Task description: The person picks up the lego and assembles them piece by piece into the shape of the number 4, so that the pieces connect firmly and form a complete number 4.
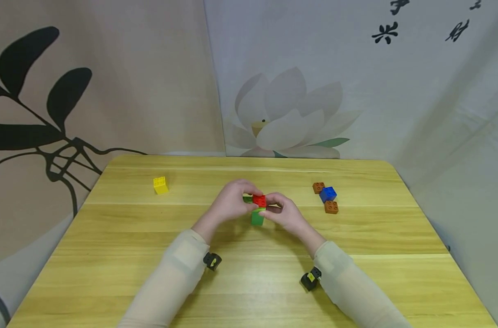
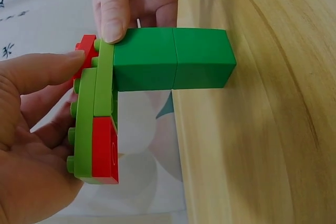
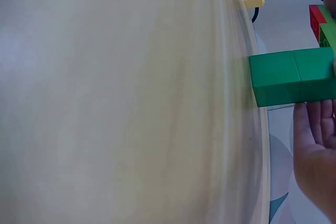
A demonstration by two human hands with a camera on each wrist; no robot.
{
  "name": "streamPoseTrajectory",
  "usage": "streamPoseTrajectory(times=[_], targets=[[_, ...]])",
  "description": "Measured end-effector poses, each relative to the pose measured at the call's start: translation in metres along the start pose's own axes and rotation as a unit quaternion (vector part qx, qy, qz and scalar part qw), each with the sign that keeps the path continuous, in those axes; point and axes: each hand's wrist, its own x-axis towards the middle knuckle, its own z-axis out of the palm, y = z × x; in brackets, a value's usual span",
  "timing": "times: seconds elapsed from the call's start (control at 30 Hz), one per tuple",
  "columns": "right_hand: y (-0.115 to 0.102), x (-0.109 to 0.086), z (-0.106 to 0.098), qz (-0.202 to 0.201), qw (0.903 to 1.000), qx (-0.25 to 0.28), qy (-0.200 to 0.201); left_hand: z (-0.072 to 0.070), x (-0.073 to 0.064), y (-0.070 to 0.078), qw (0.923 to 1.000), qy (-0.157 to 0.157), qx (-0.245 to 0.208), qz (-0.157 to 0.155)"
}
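A build of toy bricks is held between both hands in the middle of the table. Two dark green bricks [image 2: 173,59] form its column, standing below light green plates [image 2: 86,121]. One red brick [image 1: 259,201] sits on top of the plates, and another red brick [image 2: 105,148] is fixed beneath their far end. My left hand [image 1: 235,201] grips the plates from the left, its fingertip at the upper red brick. From the other side my right hand [image 1: 287,212] pinches the plate end above the column, thumb at the edge of the upper green brick.
On the wooden table [image 1: 249,291], a yellow brick [image 1: 160,185] stands at the back left. To the right, a blue brick [image 1: 328,194] lies between two brown bricks [image 1: 331,207]. A printed cloth [image 1: 150,82] hangs behind the table's back edge.
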Motion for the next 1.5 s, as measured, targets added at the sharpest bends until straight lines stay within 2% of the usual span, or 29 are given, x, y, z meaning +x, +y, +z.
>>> streamPoseTrajectory(times=[0.23,0.43,0.63,1.1,1.17,1.4,1.5], targets=[[-0.001,-0.001,0.0,-0.001,1.0,-0.001,-0.001,-0.002,0.002,0.001,0.9999,-0.012,-0.002,-0.009],[-0.001,-0.001,0.001,0.003,1.0,-0.006,-0.001,-0.007,0.005,0.004,0.9987,-0.034,-0.018,-0.032],[0.018,0.005,-0.003,0.001,1.0,0.003,0.0,-0.01,0.008,0.006,0.9964,-0.053,-0.021,-0.064],[0.027,0.006,-0.005,-0.028,0.9995,-0.014,0.004,-0.01,0.011,0.007,0.9955,-0.052,-0.025,-0.076],[0.027,0.006,-0.005,-0.022,0.9997,-0.009,0.002,-0.009,0.01,0.006,0.9955,-0.051,-0.027,-0.075],[-0.002,0.0,0.0,0.001,1.0,0.001,-0.003,-0.008,0.01,0.005,0.9959,-0.05,-0.033,-0.067],[-0.002,-0.001,0.0,-0.003,1.0,-0.001,-0.005,-0.008,0.01,0.004,0.9959,-0.051,-0.044,-0.06]])
